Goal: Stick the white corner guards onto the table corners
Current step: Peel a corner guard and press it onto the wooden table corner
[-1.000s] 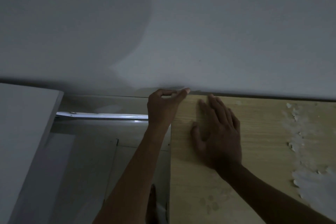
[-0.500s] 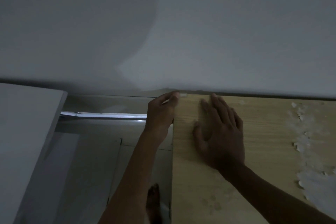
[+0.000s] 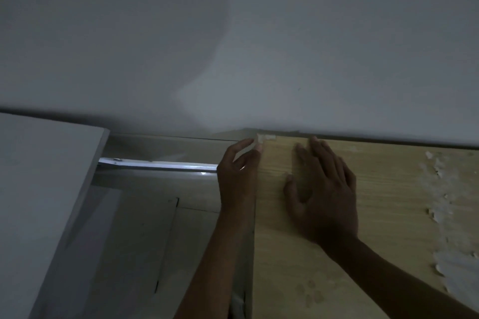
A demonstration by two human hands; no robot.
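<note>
The white corner guard [image 3: 264,138] sits on the far left corner of the tabletop [image 3: 388,215], right where the wood meets the wall [image 3: 259,46]. I judge it light and slightly soft, a small moulded piece with adhesive inside, so it should need firm pressure rather than strength. The best hold, I think, is on its two outer faces, pushing inward against the corner's edges and top.

My left hand [image 3: 237,171] reaches up along the tabletop's left edge, thumb and forefinger curled toward the guard; the fingertips [image 3: 259,147] touch its lower arm, pinching or pressing it against the edge. In this dim light I cannot tell how much of the guard is already seated. My right hand [image 3: 324,189] lies flat and spread on the wood at about 4 o'clock from the guard, fingers straight, steadying the tabletop.

The wall stands tight at 12 o'clock, so there is little room for fingers behind the corner. At 9 o'clock, past my left hand, a pale metal rail [image 3: 155,164] runs level, and further on a white panel [image 3: 46,189] stands well apart. At 3 o'clock, well away on the tabletop, the surface is peeling in white flakes [image 3: 445,202]; adhesive could grip poorly on such a patch, though the corner itself looks sound.
</note>
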